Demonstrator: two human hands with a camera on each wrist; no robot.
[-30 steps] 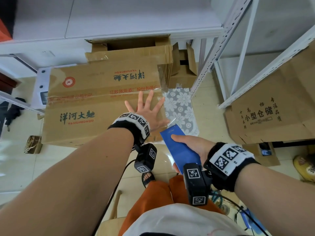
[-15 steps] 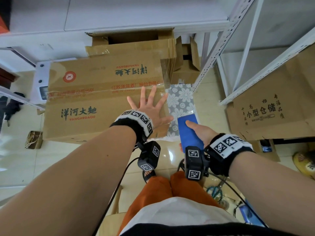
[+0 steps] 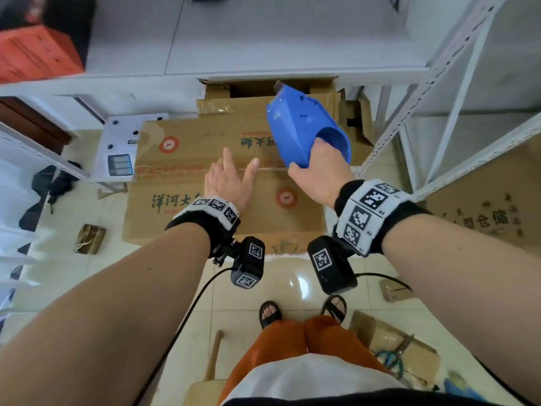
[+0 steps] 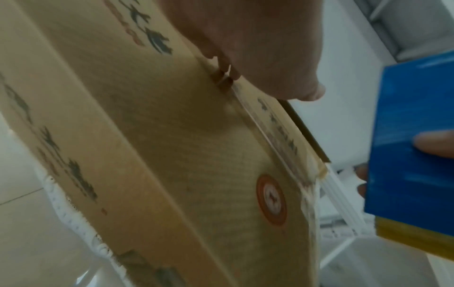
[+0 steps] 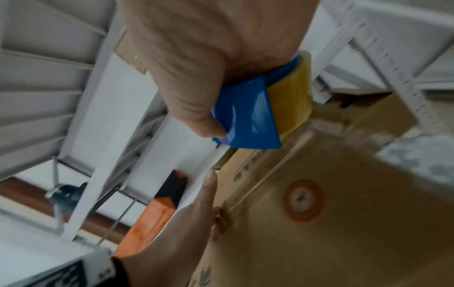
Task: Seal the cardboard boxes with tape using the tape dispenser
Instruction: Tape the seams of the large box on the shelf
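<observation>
Hidden/unclear: both wrist views are motion-blurred. Left palm side is not visible in the head view; the left wrist view shows only the underside of the hand close above the box, fingertips blurred. The tape dispenser's cutter end is not resolvable. The near right corner of the big box is behind the right hand, and part of its black print is behind the left wrist.

Counts: two hands, one dispenser, one tape roll. At least three cardboard boxes: the large printed brown cardboard box (image 3: 222,183) on the floor in front, an open-topped brown carton (image 3: 281,89) behind it under the shelf, and a printed brown carton (image 3: 483,206) at the right, cut off by the frame edge. Two red round logos on the big box top.

Materials: the blue hard-plastic wedge-shaped tape dispenser (image 3: 304,127) is glossy, with a round hollow hub, and carries a yellowish translucent tape roll (image 5: 292,93). A strip of clear tape runs along the big box's centre seam.

Grip: right hand (image 3: 319,174) is clamped round the dispenser, held in the air above the box's right half, not touching it. Left hand (image 3: 228,177) has its fingers straight and spread, lying on the box top at the seam. White perforated metal shelving (image 3: 456,54) stands at the right, on glossy tile floor (image 3: 187,300).
</observation>
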